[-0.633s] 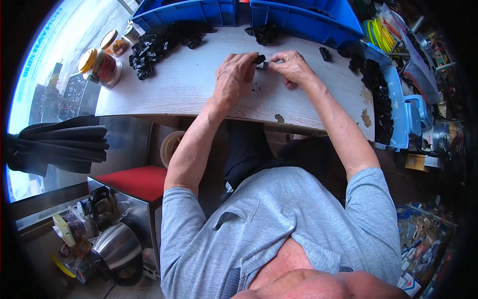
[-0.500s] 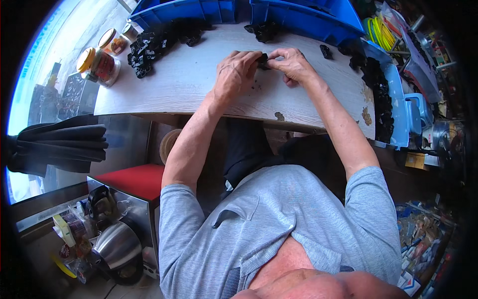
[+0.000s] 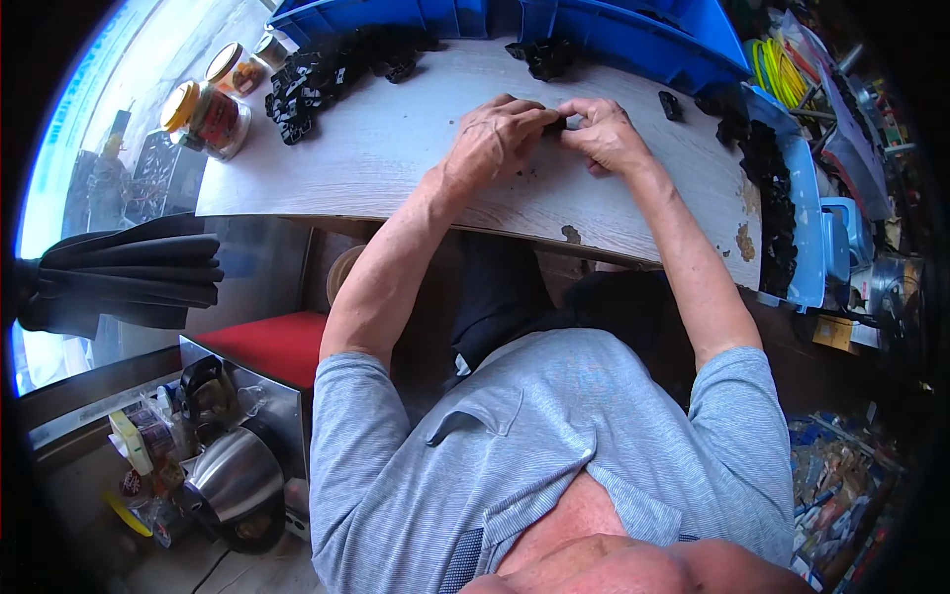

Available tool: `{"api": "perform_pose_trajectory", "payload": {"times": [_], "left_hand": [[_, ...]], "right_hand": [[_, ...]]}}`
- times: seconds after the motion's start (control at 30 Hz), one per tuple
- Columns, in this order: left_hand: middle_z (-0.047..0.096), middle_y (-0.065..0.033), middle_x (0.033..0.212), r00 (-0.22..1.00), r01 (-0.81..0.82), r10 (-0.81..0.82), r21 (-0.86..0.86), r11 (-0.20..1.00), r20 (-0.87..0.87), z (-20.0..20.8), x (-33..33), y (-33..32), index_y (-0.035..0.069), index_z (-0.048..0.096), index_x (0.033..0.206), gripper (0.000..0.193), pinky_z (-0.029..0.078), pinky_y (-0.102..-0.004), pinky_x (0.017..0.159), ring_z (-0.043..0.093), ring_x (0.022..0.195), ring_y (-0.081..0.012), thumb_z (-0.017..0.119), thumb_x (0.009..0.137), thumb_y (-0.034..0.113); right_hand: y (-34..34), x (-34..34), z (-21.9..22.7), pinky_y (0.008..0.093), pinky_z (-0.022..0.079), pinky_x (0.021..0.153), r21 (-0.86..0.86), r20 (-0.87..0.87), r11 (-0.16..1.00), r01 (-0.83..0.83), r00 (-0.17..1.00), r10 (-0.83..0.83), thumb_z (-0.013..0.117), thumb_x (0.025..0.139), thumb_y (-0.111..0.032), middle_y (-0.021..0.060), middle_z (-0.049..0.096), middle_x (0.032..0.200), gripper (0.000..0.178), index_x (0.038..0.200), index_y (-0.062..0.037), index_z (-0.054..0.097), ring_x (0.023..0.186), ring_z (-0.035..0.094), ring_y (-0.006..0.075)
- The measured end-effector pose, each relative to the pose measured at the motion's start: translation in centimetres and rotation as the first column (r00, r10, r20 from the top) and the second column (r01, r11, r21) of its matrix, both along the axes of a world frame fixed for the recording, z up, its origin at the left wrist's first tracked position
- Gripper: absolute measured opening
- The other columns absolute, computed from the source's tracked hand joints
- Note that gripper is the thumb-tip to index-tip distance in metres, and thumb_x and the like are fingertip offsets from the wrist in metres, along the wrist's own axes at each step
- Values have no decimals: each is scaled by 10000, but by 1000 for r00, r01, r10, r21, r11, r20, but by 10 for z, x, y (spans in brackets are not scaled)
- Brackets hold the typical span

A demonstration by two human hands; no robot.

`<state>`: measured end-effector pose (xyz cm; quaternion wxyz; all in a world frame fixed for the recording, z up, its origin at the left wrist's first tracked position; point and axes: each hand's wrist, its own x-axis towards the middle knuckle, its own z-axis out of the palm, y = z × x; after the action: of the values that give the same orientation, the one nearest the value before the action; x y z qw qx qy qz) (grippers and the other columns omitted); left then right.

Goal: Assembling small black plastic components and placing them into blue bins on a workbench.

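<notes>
Over the middle of the pale wood-grain table [image 3: 366, 168], my two hands meet at a small black plastic part [image 3: 557, 126]. My left hand [image 3: 498, 137] is closed on its left side, with the fingers covering most of it. From the right, thumb and forefinger of my right hand [image 3: 607, 134] pinch the same part. Its exact shape is hidden by the fingers. Tiny dark crumbs lie on the table just below. A heap of black plastic parts [image 3: 302, 94] sits to the left, a smaller cluster [image 3: 544, 59] beyond my hands, and one single piece [image 3: 671, 105] to the right.
Two blue bins [image 3: 633, 45] stand along the far edge. Lidded jars [image 3: 206, 121] are at the table's left end. A light-blue tray [image 3: 807, 228] of black parts runs along the right side. Below left, a steel kettle [image 3: 236, 475] stands beside a red-topped cabinet [image 3: 262, 348].
The view has shifted slightly, so the table sits a little further right. My left fingers have closed further over the black part, which shows less now. Both hands stay together.
</notes>
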<state>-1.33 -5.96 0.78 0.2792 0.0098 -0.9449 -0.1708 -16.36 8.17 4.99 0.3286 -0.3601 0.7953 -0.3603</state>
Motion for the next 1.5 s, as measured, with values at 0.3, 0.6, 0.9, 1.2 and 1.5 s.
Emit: {"api": "perform_pose_trajectory", "payload": {"times": [0.3, 0.6, 0.9, 1.2, 1.5], "left_hand": [[667, -62, 1313, 997, -22, 27, -76, 997, 68, 11, 13, 15, 145, 642, 1343, 434, 507, -443, 959, 626, 1161, -308, 651, 913, 92], [646, -27, 1322, 986, -75, 88, -94, 993, 141, 10, 17, 21, 152, 593, 1377, 506, 475, -446, 942, 615, 1179, -289, 652, 878, 89], [647, 5, 1326, 972, -153, 171, -119, 981, 160, 11, 25, 25, 179, 619, 1333, 555, 458, -441, 932, 610, 1188, -259, 694, 793, 74], [650, -157, 1266, 891, -398, 409, 96, 913, -197, -1, 18, -2, 104, 650, 1252, 422, 494, -442, 961, 575, 1203, -344, 763, 862, 219], [713, -98, 1088, 662, -731, 750, -211, 649, 13, -14, 25, -111, 136, 722, 1149, 332, 510, -455, 889, 630, 1048, -337, 664, 822, 120]], "right_hand": [[2, -2, -3, 291, 531, 461, 4, -31, 1000, -10, 999, 10, 738, 788, -169, 31, 615, 655, 353, 1137, -122, 727, 504, 584, 128], [0, -4, -8, 303, 544, 465, -11, -99, 999, -39, 994, 38, 739, 774, -195, 47, 621, 657, 376, 1143, -123, 725, 505, 600, 151], [-2, 7, -6, 292, 423, 394, -16, -60, 1000, -19, 998, 18, 748, 806, -167, 17, 540, 519, 312, 1110, -103, 719, 406, 526, 119], [3, 5, -8, 275, 437, 397, -50, -77, 999, -9, 997, 5, 800, 804, -234, 6, 557, 534, 363, 1116, -73, 710, 408, 516, 102], [9, 10, -9, 249, 480, 413, -126, -17, 981, 150, 988, -154, 825, 796, -277, -4, 578, 583, 409, 1108, -49, 691, 446, 539, 90]]}}
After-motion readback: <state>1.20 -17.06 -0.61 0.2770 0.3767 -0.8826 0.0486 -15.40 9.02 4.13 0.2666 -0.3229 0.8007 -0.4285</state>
